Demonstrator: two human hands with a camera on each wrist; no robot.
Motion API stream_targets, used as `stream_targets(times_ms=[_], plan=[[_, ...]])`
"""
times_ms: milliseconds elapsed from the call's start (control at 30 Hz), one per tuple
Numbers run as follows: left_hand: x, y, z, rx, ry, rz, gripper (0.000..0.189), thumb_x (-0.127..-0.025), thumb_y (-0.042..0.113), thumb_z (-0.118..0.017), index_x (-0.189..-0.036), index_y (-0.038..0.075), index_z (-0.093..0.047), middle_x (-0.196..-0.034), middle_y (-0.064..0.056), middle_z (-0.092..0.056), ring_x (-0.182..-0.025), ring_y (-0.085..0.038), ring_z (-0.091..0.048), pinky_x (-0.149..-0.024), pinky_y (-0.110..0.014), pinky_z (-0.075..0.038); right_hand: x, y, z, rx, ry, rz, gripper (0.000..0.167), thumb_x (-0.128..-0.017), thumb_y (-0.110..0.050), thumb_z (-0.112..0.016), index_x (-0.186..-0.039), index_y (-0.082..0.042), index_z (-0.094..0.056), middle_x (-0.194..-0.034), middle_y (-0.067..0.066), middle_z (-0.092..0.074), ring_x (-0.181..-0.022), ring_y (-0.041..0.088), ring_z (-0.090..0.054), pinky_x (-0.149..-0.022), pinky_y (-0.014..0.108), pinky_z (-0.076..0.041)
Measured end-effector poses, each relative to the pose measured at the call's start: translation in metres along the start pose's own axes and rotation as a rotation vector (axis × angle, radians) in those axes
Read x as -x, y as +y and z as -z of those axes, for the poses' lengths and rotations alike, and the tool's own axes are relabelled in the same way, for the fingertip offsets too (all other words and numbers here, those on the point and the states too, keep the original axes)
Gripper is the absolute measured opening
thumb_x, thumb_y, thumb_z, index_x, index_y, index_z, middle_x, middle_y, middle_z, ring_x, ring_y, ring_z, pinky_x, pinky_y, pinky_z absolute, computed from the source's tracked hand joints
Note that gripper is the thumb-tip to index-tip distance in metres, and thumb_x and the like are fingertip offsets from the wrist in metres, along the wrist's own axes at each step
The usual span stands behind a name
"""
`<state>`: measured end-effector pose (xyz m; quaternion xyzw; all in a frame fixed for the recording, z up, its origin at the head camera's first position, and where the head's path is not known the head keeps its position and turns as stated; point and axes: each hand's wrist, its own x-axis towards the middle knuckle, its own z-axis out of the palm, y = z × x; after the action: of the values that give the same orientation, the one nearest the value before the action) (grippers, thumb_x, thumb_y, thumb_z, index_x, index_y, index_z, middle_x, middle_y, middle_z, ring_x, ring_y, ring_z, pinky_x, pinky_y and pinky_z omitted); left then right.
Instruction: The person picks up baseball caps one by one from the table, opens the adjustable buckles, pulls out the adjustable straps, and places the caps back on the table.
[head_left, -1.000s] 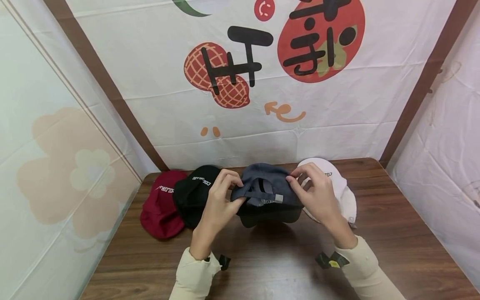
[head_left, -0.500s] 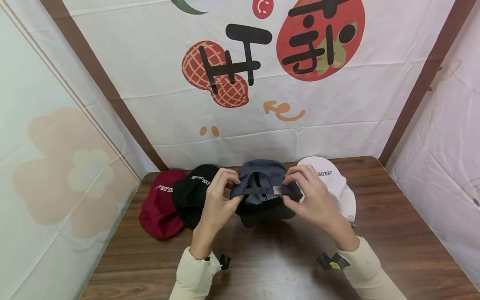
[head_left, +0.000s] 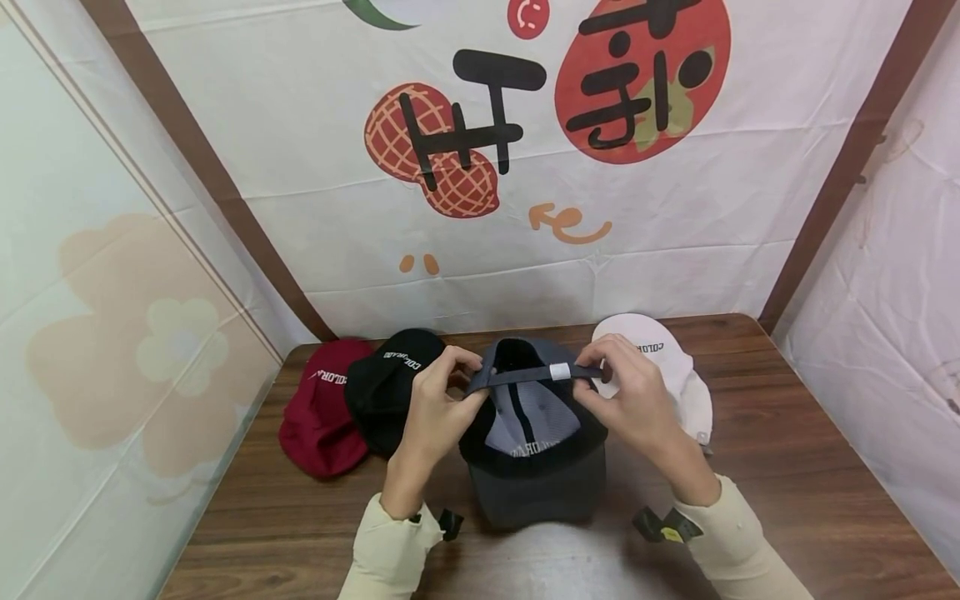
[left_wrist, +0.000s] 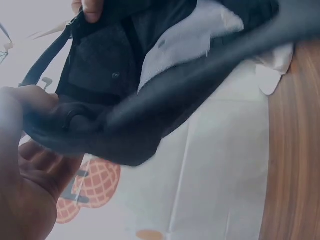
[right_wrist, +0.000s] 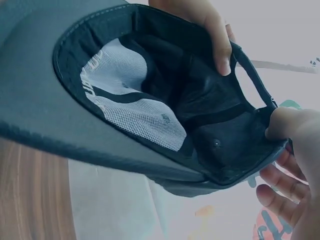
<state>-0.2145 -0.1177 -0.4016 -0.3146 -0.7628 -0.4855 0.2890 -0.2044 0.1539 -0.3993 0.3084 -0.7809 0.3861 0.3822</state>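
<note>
Both hands hold a dark grey-blue baseball cap by its back edge, over the table. Its brim hangs toward the person, and the pale mesh lining inside the crown shows. My left hand pinches the rim at the left end of the back strap. On the other side my right hand pinches the rim by the strap's right end, near a light metal buckle. In the right wrist view a thumb lies inside the rim. Motion blurs the brim in the left wrist view.
On the wooden table, a dark red cap and a black cap lie overlapping at the left. A white cap lies behind the right hand. Printed white cloth hangs behind the table.
The held cap has tipped so its opening and lining face the person and its brim has swung down and nearer. The right hand has shifted its grip along the rim to the strap's end.
</note>
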Motion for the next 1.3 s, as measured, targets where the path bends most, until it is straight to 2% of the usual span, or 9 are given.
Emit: stream_targets(times_ms=[233, 367, 500, 733, 900, 1100, 1300], plan=[[0.005, 0.01, -0.007, -0.012, -0.049, 0.077, 0.026, -0.088, -0.009, -0.079, -0.104, 0.005, -0.065, -0.095, -0.011, -0.071, -0.079, -0.018, -0.071, -0.058, -0.025, -0.057, 0.003, 0.004, 0.008, -0.025, -0.009, -0.001, 0.029, -0.073, 0.01, -0.078, -0.094, -0.005, -0.065, -0.09, 0.002, -0.067, -0.072, 0.01, -0.056, -0.063, 0.015, -0.046], [0.005, 0.011, -0.008, -0.039, -0.069, 0.095, 0.026, -0.088, -0.008, -0.08, -0.103, 0.006, -0.064, -0.095, -0.009, -0.069, -0.082, -0.017, -0.068, -0.063, -0.026, -0.058, 0.004, 0.005, 0.009, -0.046, -0.01, -0.022, 0.029, -0.073, 0.011, -0.077, -0.093, -0.005, -0.065, -0.09, 0.003, -0.068, -0.072, 0.009, -0.057, -0.061, 0.015, -0.048], [0.005, 0.009, -0.007, -0.064, -0.095, 0.075, 0.028, -0.087, -0.009, -0.08, -0.103, 0.006, -0.063, -0.099, -0.008, -0.068, -0.086, -0.016, -0.067, -0.069, -0.029, -0.059, 0.005, 0.004, 0.006, -0.055, -0.012, -0.042, 0.025, -0.076, 0.009, -0.075, -0.094, -0.004, -0.065, -0.09, 0.007, -0.069, -0.071, 0.01, -0.058, -0.06, 0.017, -0.049], [0.005, 0.004, -0.005, -0.061, -0.119, 0.015, 0.033, -0.084, -0.014, -0.077, -0.103, 0.007, -0.062, -0.106, -0.007, -0.067, -0.091, -0.017, -0.064, -0.071, -0.032, -0.058, 0.006, 0.002, 0.002, -0.043, -0.007, -0.055, 0.023, -0.078, 0.009, -0.074, -0.095, -0.004, -0.065, -0.09, 0.008, -0.07, -0.068, 0.017, -0.059, -0.06, 0.014, -0.048], [0.003, 0.005, -0.004, -0.068, -0.124, 0.001, 0.032, -0.083, -0.012, -0.076, -0.104, 0.008, -0.062, -0.107, -0.006, -0.066, -0.092, -0.017, -0.063, -0.071, -0.035, -0.058, 0.006, 0.001, 0.002, -0.051, -0.002, -0.057, 0.024, -0.077, 0.01, -0.074, -0.095, -0.004, -0.065, -0.09, 0.007, -0.069, -0.07, 0.011, -0.058, -0.059, 0.017, -0.049], [0.001, 0.006, -0.005, -0.089, -0.139, -0.02, 0.029, -0.086, -0.006, -0.075, -0.108, 0.007, -0.061, -0.113, -0.007, -0.065, -0.09, -0.016, -0.061, -0.073, -0.034, -0.058, 0.005, 0.001, 0.002, -0.075, 0.006, -0.054, 0.023, -0.078, 0.01, -0.073, -0.095, -0.003, -0.065, -0.089, 0.007, -0.069, -0.071, 0.01, -0.059, -0.059, 0.019, -0.05], [0.0, 0.009, -0.008, -0.124, -0.141, -0.016, 0.032, -0.09, 0.011, -0.083, -0.113, 0.009, -0.061, -0.126, -0.006, -0.062, -0.1, -0.018, -0.064, -0.081, -0.031, -0.059, 0.004, 0.001, 0.001, -0.075, 0.003, -0.058, 0.024, -0.077, 0.011, -0.073, -0.095, -0.003, -0.065, -0.089, 0.007, -0.068, -0.07, 0.012, -0.06, -0.06, 0.017, -0.05]])
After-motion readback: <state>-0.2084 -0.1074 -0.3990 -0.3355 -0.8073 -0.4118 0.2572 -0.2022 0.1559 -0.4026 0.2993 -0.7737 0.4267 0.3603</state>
